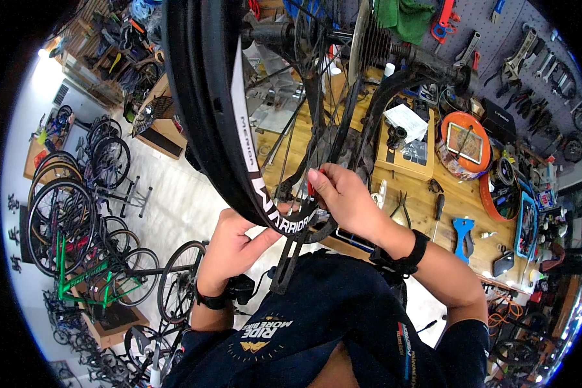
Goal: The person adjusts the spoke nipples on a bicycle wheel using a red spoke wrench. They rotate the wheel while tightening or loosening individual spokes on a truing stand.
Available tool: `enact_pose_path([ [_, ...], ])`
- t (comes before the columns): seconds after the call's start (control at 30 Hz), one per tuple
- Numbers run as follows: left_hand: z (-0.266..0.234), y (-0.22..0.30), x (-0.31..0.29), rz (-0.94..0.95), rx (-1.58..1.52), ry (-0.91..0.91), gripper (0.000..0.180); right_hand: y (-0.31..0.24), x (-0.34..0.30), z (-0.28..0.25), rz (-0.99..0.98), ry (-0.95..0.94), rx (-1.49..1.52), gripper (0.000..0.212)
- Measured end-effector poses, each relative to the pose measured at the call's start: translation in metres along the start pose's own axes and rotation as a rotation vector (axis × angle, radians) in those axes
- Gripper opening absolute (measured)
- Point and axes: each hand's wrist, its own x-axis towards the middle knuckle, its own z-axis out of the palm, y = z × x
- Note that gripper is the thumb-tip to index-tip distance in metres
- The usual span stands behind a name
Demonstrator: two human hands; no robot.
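A bicycle wheel with a black rim (pixel 257 178) and white markings stands upright in a black truing stand (pixel 394 84). Its cassette (pixel 376 55) sits at the far end, on the right side of the hub. My right hand (pixel 349 197) is closed, thumb and fingers pinching a small red spoke wrench (pixel 312 182) at the spokes just inside the rim. The wrench is mostly hidden by my fingers. On the other side, my left hand (pixel 236 246) grips the near bottom of the rim, its thumb outside and fingertips reaching toward the spokes.
Behind the stand is a wooden workbench (pixel 420 197) with a cardboard box (pixel 404 155), an orange round tray (pixel 462 145), a blue tool (pixel 462 238), a screwdriver (pixel 439 208) and pliers (pixel 402 208). Tools hang on a grey pegboard (pixel 498 39). Bicycles (pixel 77 258) stand at left.
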Motion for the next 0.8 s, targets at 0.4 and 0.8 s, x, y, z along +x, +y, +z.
enact_pose_path([
  [0.4,0.001,-0.001,0.000,-0.027,0.012,0.011,0.029,-0.015,0.008,-0.011,0.119,-0.131,-0.073,0.048],
  [0.8,-0.001,-0.003,0.001,-0.052,0.015,-0.019,0.031,-0.028,0.005,0.001,-0.010,0.017,-0.452,0.047],
])
